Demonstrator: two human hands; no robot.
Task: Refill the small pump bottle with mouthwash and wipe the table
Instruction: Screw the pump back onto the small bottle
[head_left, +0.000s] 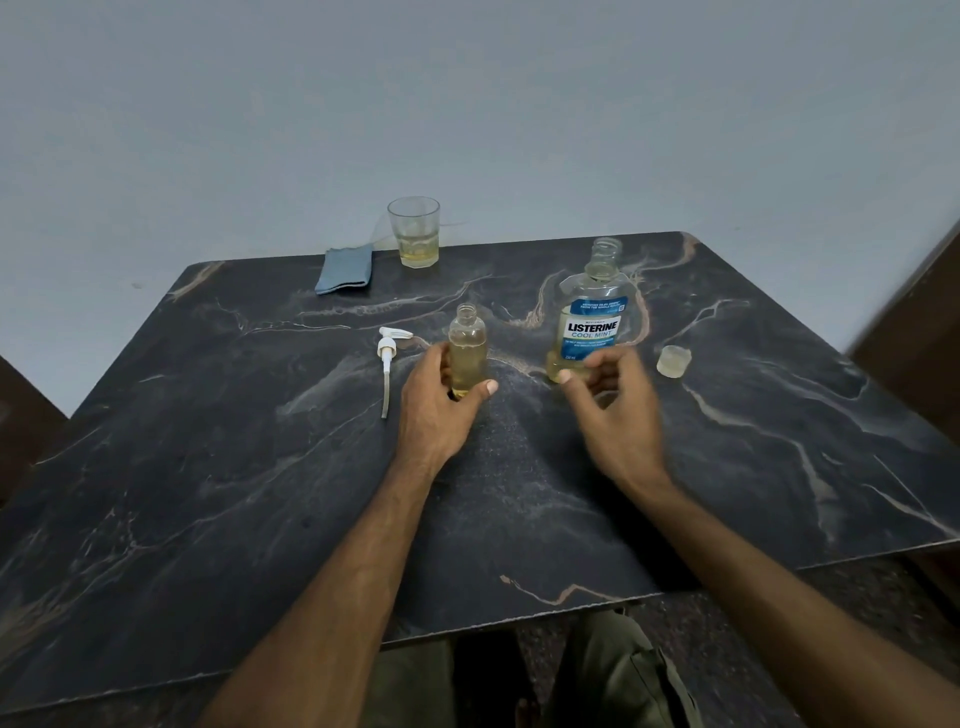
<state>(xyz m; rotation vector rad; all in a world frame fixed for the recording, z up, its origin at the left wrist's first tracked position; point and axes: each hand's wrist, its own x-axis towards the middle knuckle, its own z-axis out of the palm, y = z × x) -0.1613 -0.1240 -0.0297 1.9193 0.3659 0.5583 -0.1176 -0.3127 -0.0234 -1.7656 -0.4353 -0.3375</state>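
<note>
The small clear bottle (467, 347) stands upright mid-table, uncapped and mostly full of yellowish liquid. My left hand (436, 402) is wrapped around its lower part. Its white pump head (387, 353), with the tube attached, lies on the table just to the left. The Listerine mouthwash bottle (592, 322) stands open to the right, a little liquid at its bottom. My right hand (615, 405) hovers just in front of it, fingers curled apart, holding nothing; it is slightly blurred. The mouthwash cap (674, 360) sits to the right. A folded blue cloth (345, 269) lies at the table's far edge.
A clear glass (414, 231) with some yellowish liquid stands at the far edge beside the cloth. The dark marble table (260, 493) meets a pale wall. Brown furniture shows at the right and left edges. My knees are below the near edge.
</note>
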